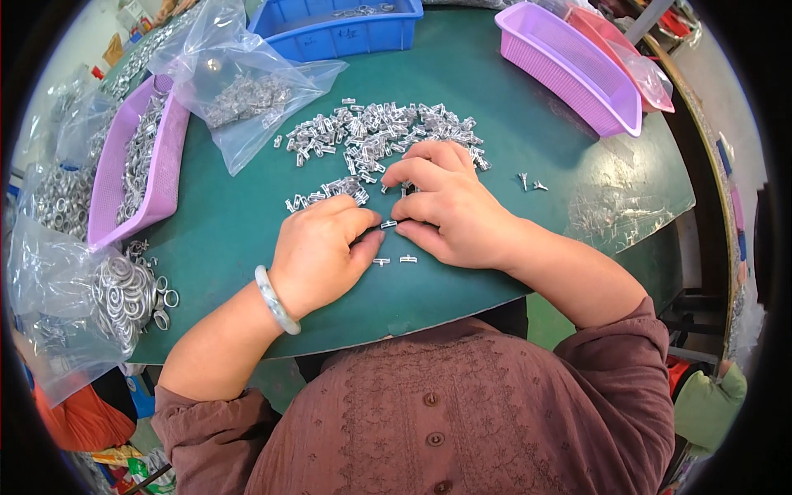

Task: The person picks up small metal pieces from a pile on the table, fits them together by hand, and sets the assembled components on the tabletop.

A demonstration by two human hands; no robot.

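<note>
Across the lower middle of my feed spreads the green tabletop [223,223], its near edge against the wearer's brown buttoned shirt [396,412] at six o'clock. Between nine and ten o'clock I see a lilac plastic basket [169,165] filled with metal pieces; its emptier twin, a second lilac basket [549,78], sits between one and two, beside a red tray [601,35]. A blue plastic bin [338,40] stands at eleven, and a clear plastic bag [198,49] of small metal parts lies toward ten.

The right hand [454,202] comes in from four o'clock, fingers curled at the near edge of a heap of small silvery metal fittings [371,136] at twelve. The left hand [318,247] comes in from eight (a pale bangle [272,299] circles that wrist). Silvery rings [124,305] are piled near nine.

Two loose fittings [407,259] lie just below the fingertips, toward six o'clock. One single fitting [388,223] sits at the centre, between the fingertips of both hands; I cannot tell from here whether either hand is pinching it or merely touching it.
</note>
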